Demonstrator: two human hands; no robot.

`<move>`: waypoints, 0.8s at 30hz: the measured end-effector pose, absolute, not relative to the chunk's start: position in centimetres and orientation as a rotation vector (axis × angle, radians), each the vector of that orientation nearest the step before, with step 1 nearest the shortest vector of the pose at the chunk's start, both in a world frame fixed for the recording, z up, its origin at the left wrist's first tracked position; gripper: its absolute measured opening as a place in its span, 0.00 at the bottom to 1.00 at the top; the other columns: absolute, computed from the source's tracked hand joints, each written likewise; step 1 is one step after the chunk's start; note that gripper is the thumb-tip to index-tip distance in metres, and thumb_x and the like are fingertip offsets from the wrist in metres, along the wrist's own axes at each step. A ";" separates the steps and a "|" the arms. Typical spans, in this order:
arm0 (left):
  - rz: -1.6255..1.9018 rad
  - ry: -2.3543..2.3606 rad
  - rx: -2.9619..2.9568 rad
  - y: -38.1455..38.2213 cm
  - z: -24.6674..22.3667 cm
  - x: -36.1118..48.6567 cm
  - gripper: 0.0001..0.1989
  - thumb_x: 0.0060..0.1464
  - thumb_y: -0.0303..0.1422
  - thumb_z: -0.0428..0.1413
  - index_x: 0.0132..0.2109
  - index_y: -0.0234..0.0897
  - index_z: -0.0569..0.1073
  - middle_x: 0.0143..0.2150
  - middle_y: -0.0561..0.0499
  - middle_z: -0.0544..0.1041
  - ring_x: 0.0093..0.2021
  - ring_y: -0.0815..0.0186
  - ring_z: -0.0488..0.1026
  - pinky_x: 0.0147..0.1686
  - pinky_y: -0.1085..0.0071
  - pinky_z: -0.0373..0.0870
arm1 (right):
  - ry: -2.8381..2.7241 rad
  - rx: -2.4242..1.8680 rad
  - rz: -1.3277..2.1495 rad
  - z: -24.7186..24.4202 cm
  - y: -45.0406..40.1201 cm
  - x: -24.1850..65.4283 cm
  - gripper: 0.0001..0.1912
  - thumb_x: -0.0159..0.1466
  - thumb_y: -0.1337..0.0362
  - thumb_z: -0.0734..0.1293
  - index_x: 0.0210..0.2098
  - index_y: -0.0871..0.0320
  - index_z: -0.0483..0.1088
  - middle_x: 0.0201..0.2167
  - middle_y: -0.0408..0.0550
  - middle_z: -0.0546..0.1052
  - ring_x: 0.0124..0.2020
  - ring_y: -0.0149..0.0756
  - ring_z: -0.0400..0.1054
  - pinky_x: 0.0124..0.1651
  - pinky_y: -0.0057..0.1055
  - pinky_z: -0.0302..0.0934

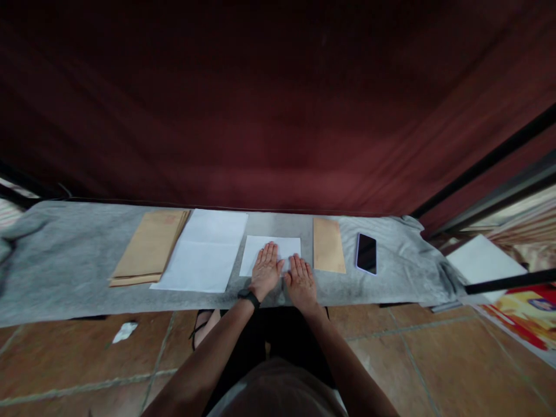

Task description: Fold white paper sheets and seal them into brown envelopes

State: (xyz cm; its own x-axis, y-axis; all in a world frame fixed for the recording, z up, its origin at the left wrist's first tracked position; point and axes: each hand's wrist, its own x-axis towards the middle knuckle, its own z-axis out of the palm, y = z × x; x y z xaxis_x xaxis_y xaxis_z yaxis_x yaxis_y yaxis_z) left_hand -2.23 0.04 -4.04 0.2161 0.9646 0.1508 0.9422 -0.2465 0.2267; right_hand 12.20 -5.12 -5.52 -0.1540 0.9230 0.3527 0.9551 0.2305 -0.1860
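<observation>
A grey cloth (78,255) extends beneath and around the small white paper (249,256), with the large white paper (204,243) just to its left and a stack of brown envelopes (146,246) beyond that. The small white paper — presumably light, flexible and easily creased, best taken by its bare left edge — lies under the left hand (266,270) and, at its near right corner, the right hand (302,284), all fingers straight, close together and clamped on nothing. To its right lie a single brown envelope (329,245) and, farther out, a phone (366,253).
</observation>
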 end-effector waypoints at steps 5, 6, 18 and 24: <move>0.402 1.963 2.371 0.7 -4.3 -4.1 0.31 0.69 0.39 0.37 0.71 0.23 0.55 0.73 0.37 0.54 0.74 0.56 0.48 0.71 0.56 0.47 | -2.116 -1.739 -0.105 -5.3 -5.3 12.2 0.28 0.74 0.60 0.55 0.70 0.66 0.55 0.69 0.60 0.60 0.69 0.46 0.55 0.69 0.46 0.50; 0.405 1.977 2.366 0.7 -4.3 -4.3 0.31 0.69 0.39 0.37 0.71 0.23 0.55 0.73 0.36 0.54 0.74 0.56 0.48 0.71 0.56 0.47 | -2.110 -1.750 -0.093 -5.3 -5.2 12.1 0.28 0.74 0.60 0.55 0.70 0.66 0.55 0.69 0.60 0.61 0.69 0.47 0.55 0.69 0.47 0.49; 0.361 1.983 2.375 0.8 -4.4 -4.8 0.28 0.67 0.32 0.37 0.71 0.31 0.56 0.74 0.40 0.54 0.74 0.57 0.47 0.70 0.52 0.49 | -2.203 -1.685 0.141 -3.4 1.4 7.1 0.26 0.75 0.59 0.51 0.68 0.60 0.60 0.70 0.53 0.60 0.71 0.42 0.53 0.70 0.43 0.48; 0.383 2.008 2.381 0.8 -4.4 -4.7 0.28 0.67 0.33 0.37 0.71 0.30 0.57 0.74 0.40 0.54 0.74 0.56 0.47 0.71 0.52 0.48 | -2.181 -1.688 0.069 -4.7 2.2 7.5 0.25 0.75 0.58 0.53 0.67 0.59 0.61 0.69 0.52 0.61 0.70 0.43 0.55 0.71 0.45 0.47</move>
